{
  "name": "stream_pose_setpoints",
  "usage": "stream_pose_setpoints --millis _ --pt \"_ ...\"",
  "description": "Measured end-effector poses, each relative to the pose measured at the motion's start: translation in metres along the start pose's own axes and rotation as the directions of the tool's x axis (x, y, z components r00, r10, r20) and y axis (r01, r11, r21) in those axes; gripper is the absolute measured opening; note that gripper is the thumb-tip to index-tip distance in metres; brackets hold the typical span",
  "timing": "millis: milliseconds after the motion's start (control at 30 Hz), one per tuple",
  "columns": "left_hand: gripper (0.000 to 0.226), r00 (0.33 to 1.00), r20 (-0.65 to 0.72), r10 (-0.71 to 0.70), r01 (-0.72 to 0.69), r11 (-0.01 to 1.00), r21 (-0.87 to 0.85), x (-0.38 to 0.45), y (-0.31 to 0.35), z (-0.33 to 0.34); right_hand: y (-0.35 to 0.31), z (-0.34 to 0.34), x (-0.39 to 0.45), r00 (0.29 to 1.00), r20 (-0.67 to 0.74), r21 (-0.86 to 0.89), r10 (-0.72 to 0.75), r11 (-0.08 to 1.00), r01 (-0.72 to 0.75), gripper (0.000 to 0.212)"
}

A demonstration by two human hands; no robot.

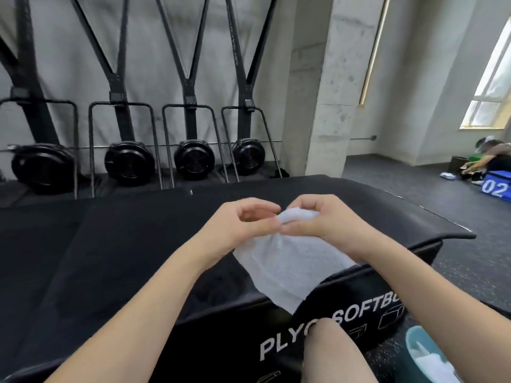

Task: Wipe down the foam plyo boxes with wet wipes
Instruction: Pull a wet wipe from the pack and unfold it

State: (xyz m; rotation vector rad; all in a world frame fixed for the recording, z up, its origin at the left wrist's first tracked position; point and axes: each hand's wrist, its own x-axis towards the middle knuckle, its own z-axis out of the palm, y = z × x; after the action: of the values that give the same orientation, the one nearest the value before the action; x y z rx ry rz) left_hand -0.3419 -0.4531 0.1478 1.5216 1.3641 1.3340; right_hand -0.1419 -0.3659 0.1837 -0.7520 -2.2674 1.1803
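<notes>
Head view. Wet wipe point(287, 269): white, thin, dimpled sheet, crumpled at its top and hanging in a loose point; held above the plyo box point(132, 244) near its front edge, towards the right corner. Left hand point(243, 225): fingers curled, pinching the wipe's upper left edge. Right hand point(318, 219): fingers curled, thumb clamped on the bunched top; the two hands nearly touching. Plyo box: black, matte, flat-topped, soft-edged, white lettering "PLYO SOFTBO" on its front face. Teal bin point(423, 352): round, lower right on the floor, white sheets inside. Blue box point(497, 189): marked "02", far right.
</notes>
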Motion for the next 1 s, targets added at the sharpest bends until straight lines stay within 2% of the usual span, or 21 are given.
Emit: stream_pose_setpoints --millis 100,167,200,233,300,333,367,400,433,467,600,700,733,833,933,1000 --pt "0.033 0.987 0.101 -0.125 0.113 0.987 0.118 0.023 -0.021 -0.029 0.000 0.017 0.057 0.996 0.078 -0.141 0.037 0.990 -0.026 0.022" --pt "0.034 0.981 0.061 -0.186 0.177 0.974 0.140 0.042 -0.045 -0.052 0.012 0.030 0.101 1.000 0.020 -0.208 0.018 0.978 -0.013 0.029" --pt "0.034 0.977 0.032 -0.211 0.207 0.974 0.097 0.051 -0.059 -0.064 0.023 0.036 0.122 0.999 -0.051 -0.225 -0.004 0.974 -0.008 0.034" --pt "0.033 0.974 -0.002 -0.226 0.225 0.974 0.029 0.062 -0.075 -0.077 0.035 0.043 0.145 0.990 -0.141 -0.185 -0.023 0.983 -0.004 0.037" --pt "0.027 0.968 -0.079 -0.239 0.231 0.968 -0.093 0.082 -0.103 -0.101 0.066 0.056 0.184 0.962 -0.270 0.088 0.035 0.996 -0.011 0.038" --pt "0.023 0.961 -0.116 -0.251 0.234 0.961 -0.147 0.094 -0.119 -0.113 0.086 0.066 0.204 0.965 -0.224 0.295 0.135 0.953 -0.065 0.042" --pt "0.019 0.954 -0.149 -0.261 0.229 0.953 -0.199 0.103 -0.129 -0.121 0.102 0.076 0.216 0.968 -0.072 0.487 0.239 0.856 -0.175 0.052" --pt "0.016 0.945 -0.172 -0.279 0.231 0.939 -0.253 0.113 -0.140 -0.129 0.117 0.089 0.228 0.944 0.124 0.603 0.304 0.733 -0.316 0.064" --pt "0.014 0.933 -0.185 -0.308 0.244 0.921 -0.304 0.125 -0.152 -0.139 0.134 0.105 0.243 0.904 0.284 0.648 0.319 0.631 -0.427 0.074" --pt "0.013 0.920 -0.197 -0.338 0.255 0.900 -0.354 0.134 -0.159 -0.148 0.149 0.120 0.255 0.872 0.386 0.661 0.301 0.568 -0.489 0.080" --pt "0.023 0.886 -0.187 -0.425 0.289 0.820 -0.495 0.150 -0.173 -0.173 0.166 0.165 0.287 0.832 0.532 0.741 0.161 0.387 -0.549 0.084" --pt "0.024 0.874 -0.200 -0.443 0.310 0.825 -0.473 0.138 -0.173 -0.182 0.144 0.184 0.284 0.863 0.501 0.814 0.059 0.307 -0.494 0.058" --pt "0.025 0.871 -0.220 -0.439 0.313 0.841 -0.440 0.129 -0.172 -0.184 0.137 0.187 0.279 0.883 0.466 0.829 0.046 0.327 -0.454 0.050" --pt "0.025 0.876 -0.283 -0.390 0.311 0.906 -0.285 0.087 -0.153 -0.185 0.118 0.188 0.255 0.957 0.272 0.806 0.097 0.520 -0.282 0.040" --pt "0.020 0.898 -0.319 -0.304 0.276 0.952 -0.131 0.038 -0.124 -0.176 0.095 0.181 0.215 0.985 0.121 0.723 0.123 0.669 -0.172 0.034" --pt "0.019 0.902 -0.337 -0.272 0.256 0.962 -0.092 0.006 -0.101 -0.165 0.070 0.173 0.182 0.992 0.069 0.669 0.109 0.733 -0.127 0.026"
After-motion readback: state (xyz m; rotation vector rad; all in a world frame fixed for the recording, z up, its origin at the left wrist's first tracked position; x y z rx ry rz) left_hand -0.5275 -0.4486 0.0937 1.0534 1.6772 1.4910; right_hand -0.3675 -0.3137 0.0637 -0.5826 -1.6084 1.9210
